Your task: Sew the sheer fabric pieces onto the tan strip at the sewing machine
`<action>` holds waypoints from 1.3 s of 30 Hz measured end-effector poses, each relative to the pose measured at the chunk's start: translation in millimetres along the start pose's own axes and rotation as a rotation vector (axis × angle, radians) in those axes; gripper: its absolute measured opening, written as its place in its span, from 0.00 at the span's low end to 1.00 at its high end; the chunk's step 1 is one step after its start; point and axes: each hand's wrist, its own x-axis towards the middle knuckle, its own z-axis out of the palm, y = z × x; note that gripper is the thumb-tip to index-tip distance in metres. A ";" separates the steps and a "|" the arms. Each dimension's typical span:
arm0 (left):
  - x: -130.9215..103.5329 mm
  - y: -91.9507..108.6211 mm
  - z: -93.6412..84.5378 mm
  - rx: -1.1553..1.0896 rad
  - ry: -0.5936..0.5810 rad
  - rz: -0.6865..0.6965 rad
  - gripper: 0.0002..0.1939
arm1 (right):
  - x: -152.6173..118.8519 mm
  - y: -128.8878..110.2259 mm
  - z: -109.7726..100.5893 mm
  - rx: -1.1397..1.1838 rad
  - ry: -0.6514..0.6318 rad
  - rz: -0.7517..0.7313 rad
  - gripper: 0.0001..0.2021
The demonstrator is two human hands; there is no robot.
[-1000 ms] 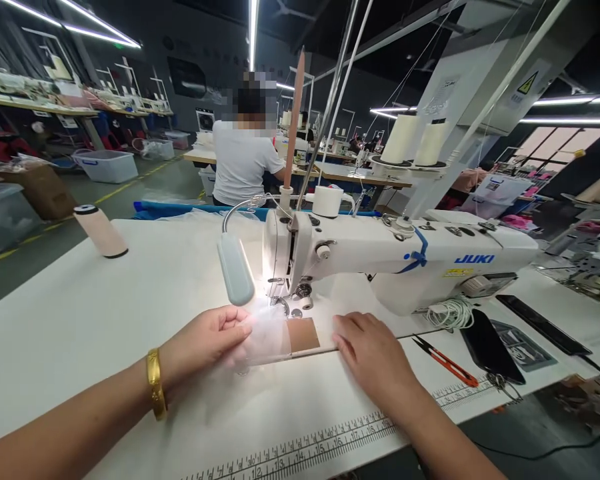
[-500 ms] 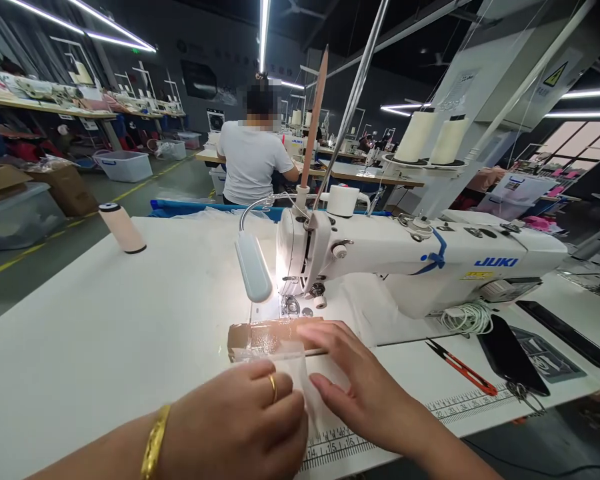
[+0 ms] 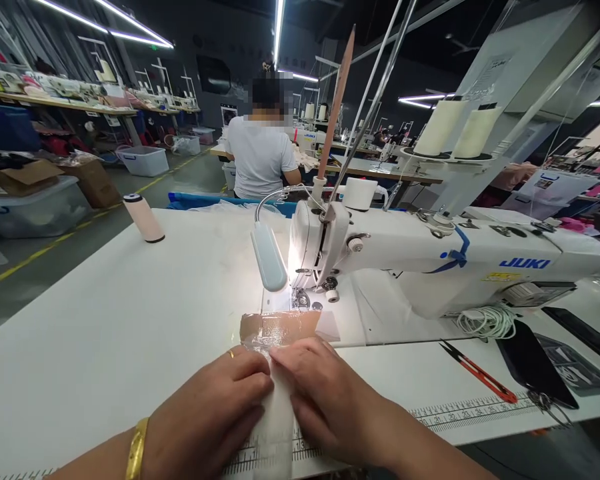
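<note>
Just in front of the sewing machine's needle area lies a brown piece of card (image 3: 280,325) under shiny clear tape. A strip of sheer white fabric (image 3: 275,427) runs from its near edge toward the table's front. My left hand (image 3: 215,400), with a gold ring and bracelet, is closed on the fabric's left side. From the right, my right hand (image 3: 335,397) pinches the same fabric, its fingertips almost meeting the left ones at the card's near edge. The fingers partly cover the fabric. Behind the card stands the white sewing machine (image 3: 405,247), its lamp (image 3: 270,257) lit.
Orange-handled thread snips (image 3: 480,373), a black phone (image 3: 535,363) and a coil of pale cord (image 3: 487,322) lie at right. A printed ruler (image 3: 445,417) follows the front edge. A thread cone (image 3: 144,219) stands back left. Beyond sits a person in a white shirt (image 3: 260,157).
My right hand has come off the card and moved left to pinch the fabric. My left hand has moved slightly left and turned. The view has shifted, so the machine appears farther right.
</note>
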 end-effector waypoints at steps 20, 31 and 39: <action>18.8 -20.6 -5.1 0.106 0.063 -0.160 0.15 | -42.7 51.8 -63.5 -0.606 0.005 0.471 0.13; 28.5 -20.2 -10.3 -0.045 0.067 -0.215 0.15 | -4.9 7.0 -33.3 -0.163 0.074 0.191 0.08; 29.5 -24.9 -14.3 -0.151 0.112 -0.349 0.14 | 6.9 27.6 7.3 -0.214 0.085 0.066 0.11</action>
